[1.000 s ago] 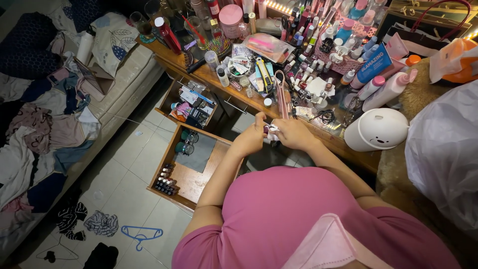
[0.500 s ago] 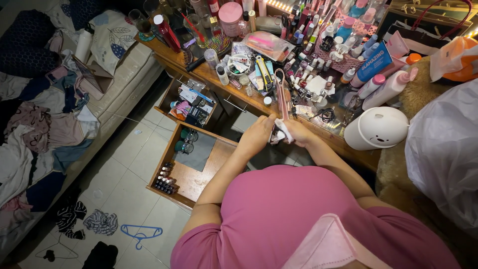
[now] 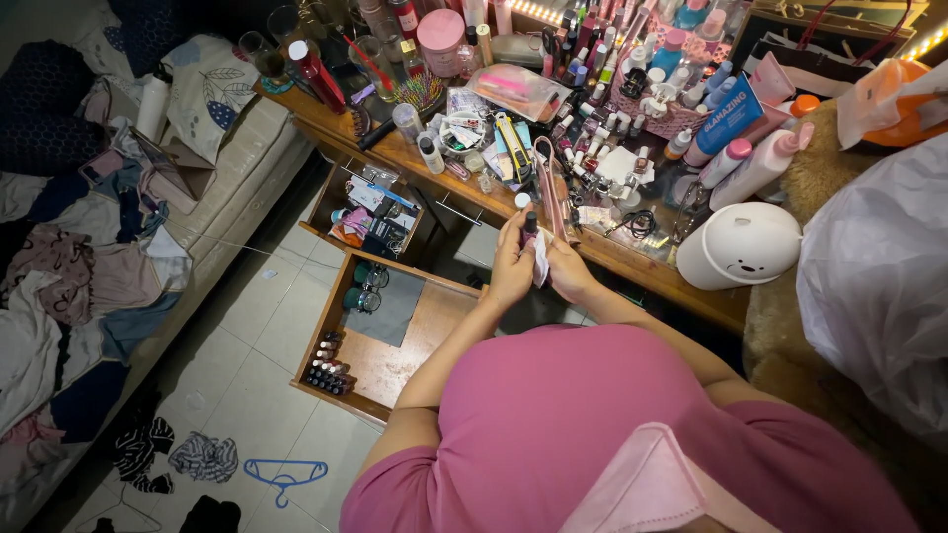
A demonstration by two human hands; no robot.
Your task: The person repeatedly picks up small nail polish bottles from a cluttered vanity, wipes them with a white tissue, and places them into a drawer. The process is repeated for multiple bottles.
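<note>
- I see my left hand [image 3: 511, 265] in a closed grip on a small dark bottle [image 3: 530, 224], held upright at the surface [image 3: 632, 265] edge.
- My right hand [image 3: 571, 268] pinches a white wipe [image 3: 540, 259] against the bottle.
- An open drawer [image 3: 385, 355] sits below, left of both hands.
- A white round lamp [image 3: 739, 247] stands on the surface to the right.

blue labelled tube [image 3: 729, 118] on cluttered desk, pink bottle [image 3: 758, 170] beside it
</note>
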